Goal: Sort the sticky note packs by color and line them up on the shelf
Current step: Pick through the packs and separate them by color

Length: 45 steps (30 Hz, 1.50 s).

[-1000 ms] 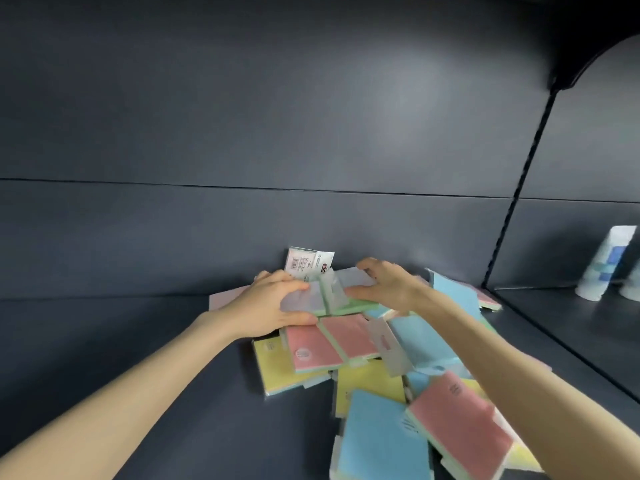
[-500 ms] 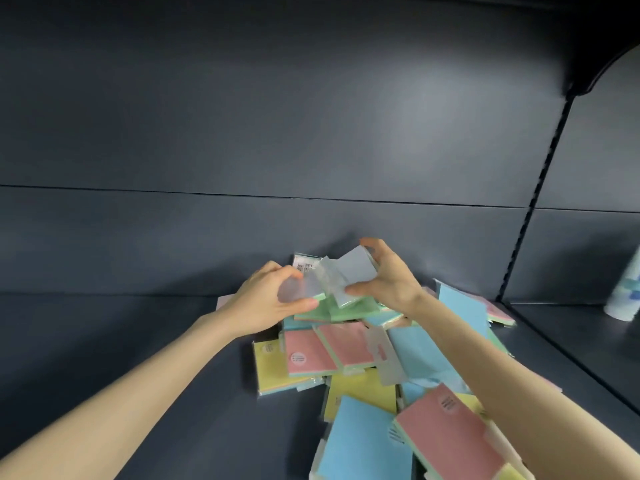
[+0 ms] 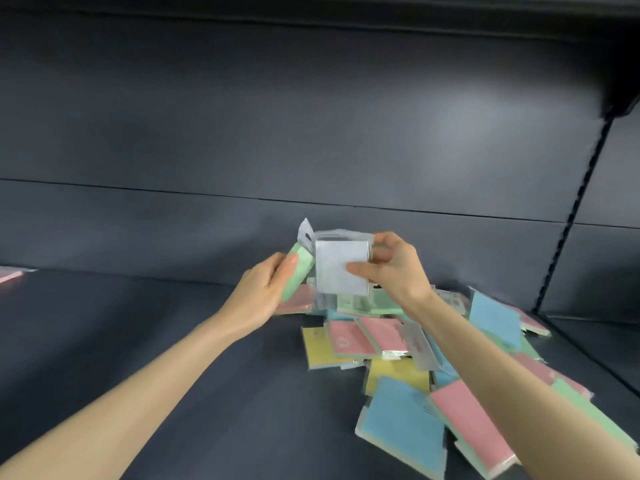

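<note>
Above the pile, left fingers clasp a green pack; right fingers pinch a white pack.

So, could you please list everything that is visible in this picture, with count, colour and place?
green pack: one, green, lifted above the pile, in the left grip
pale pack: one, whitish-lilac, right beside the green pack, in the right grip
pile of packs: many, exact count unclear; pink, blue, yellow and green; heaped on the shelf, right of centre
lone pack: one, pink, far left edge of the shelf, partly cut off
shelf: one, dark grey, under everything
back panel: one, dark grey, behind the shelf
slotted upright: one, black, right side
left grip: one, the person's left hand, holds the green pack
right grip: one, the person's right hand, pinches the pale pack
</note>
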Tool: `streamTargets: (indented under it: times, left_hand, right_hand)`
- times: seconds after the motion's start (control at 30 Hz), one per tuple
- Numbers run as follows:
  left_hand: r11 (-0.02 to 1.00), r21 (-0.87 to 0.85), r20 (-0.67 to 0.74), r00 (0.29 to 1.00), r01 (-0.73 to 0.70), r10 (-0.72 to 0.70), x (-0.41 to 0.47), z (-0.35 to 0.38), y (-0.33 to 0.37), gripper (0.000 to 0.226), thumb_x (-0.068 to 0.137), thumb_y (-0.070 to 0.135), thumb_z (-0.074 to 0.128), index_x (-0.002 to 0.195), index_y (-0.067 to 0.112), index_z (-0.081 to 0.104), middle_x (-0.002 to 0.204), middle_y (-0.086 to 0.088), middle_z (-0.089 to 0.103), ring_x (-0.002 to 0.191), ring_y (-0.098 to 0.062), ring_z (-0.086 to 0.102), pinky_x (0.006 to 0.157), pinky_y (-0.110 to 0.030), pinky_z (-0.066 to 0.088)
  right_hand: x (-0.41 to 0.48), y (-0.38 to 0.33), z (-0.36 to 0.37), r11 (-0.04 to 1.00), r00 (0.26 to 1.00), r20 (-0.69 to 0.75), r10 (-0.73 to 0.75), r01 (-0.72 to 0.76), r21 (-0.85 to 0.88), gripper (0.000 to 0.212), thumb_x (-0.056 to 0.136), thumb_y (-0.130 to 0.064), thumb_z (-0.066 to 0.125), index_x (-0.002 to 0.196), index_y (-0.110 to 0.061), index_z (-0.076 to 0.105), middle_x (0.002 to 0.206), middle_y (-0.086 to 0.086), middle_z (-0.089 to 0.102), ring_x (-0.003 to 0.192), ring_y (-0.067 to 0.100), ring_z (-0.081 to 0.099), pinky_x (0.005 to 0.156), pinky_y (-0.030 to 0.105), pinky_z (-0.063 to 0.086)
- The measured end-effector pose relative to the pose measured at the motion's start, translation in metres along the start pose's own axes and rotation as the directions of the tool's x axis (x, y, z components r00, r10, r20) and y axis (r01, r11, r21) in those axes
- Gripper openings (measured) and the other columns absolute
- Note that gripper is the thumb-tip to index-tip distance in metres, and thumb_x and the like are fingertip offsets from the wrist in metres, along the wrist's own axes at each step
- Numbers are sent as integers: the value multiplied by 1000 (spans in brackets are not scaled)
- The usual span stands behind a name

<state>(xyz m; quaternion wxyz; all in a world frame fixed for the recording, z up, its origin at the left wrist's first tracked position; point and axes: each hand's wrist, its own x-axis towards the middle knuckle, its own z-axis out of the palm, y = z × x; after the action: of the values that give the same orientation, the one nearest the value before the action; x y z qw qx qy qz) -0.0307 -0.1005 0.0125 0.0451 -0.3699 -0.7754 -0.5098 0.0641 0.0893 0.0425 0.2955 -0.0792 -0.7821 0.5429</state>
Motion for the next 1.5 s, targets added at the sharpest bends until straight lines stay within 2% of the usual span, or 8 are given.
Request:
streamTargets:
  times: [0.17,0.47,0.7,0.83,0.93,1.13,1.33,1.5]
  left_hand:
    - [975,-197,-18,994,99,-105,-25,-37,-2,48,98,49,36,101,6,57,100,-14,63,87,-26,65,72,-47,58]
    - [890,-405,163,974,209,-155,-70,-113,-18,28,93,29,56,120,21,56,109,0,67,93,-19,69,72,-42,60]
    - [951,-278,148,984,134,-95,-94,-154,-39,19,96,25,51,114,25,58,101,5,68,89,-13,66,64,-24,55]
    - [942,-312,125,988,123,-87,-102,-165,-40,18,94,22,55,111,21,59,99,5,68,85,-9,67,60,-25,56]
    - [926,-358,66,992,120,-103,-105,-168,-40,14,91,18,60,105,18,59,97,3,67,78,-6,68,58,-28,58]
    - [917,-374,37,990,138,-133,-105,-173,-39,16,93,17,56,107,24,52,104,4,65,86,-10,67,61,-31,59]
    - [903,-384,12,979,194,-205,-109,-184,-52,19,97,10,47,111,22,51,110,1,61,98,-17,64,69,-37,60]
    - [930,-308,-40,974,200,-223,-104,-217,-80,20,96,11,51,114,16,55,108,2,63,96,-16,65,69,-34,60]
  right_hand:
    - [-21,-18,40,997,1000,28,1,-3,83,36,80,-6,72,107,-15,50,82,1,65,56,0,59,49,11,42]
    - [-54,-37,137,982,982,135,135,-151,117,12,96,-18,52,108,-17,54,106,-3,64,93,10,62,83,24,49]
    - [-77,-35,172,951,935,177,306,-291,-105,122,30,-74,79,133,-26,36,128,-6,53,120,14,51,103,38,42]
    - [-84,-42,177,953,938,223,265,-289,87,84,48,-54,78,112,-9,49,104,5,51,85,15,55,71,27,46]
    - [-88,-49,175,901,932,272,239,-317,297,44,62,-38,67,97,-12,59,97,9,52,78,17,53,72,28,47]
    - [-83,-48,178,794,900,333,282,-414,445,58,75,-37,53,125,-8,57,129,19,58,100,27,62,89,40,49]
    - [-72,-48,203,813,878,407,252,-420,404,50,78,-32,66,122,-9,57,121,18,61,103,31,63,87,46,54]
    - [-56,-49,236,903,903,374,211,-326,279,22,95,-16,51,113,-12,63,106,3,71,96,16,67,81,29,55]
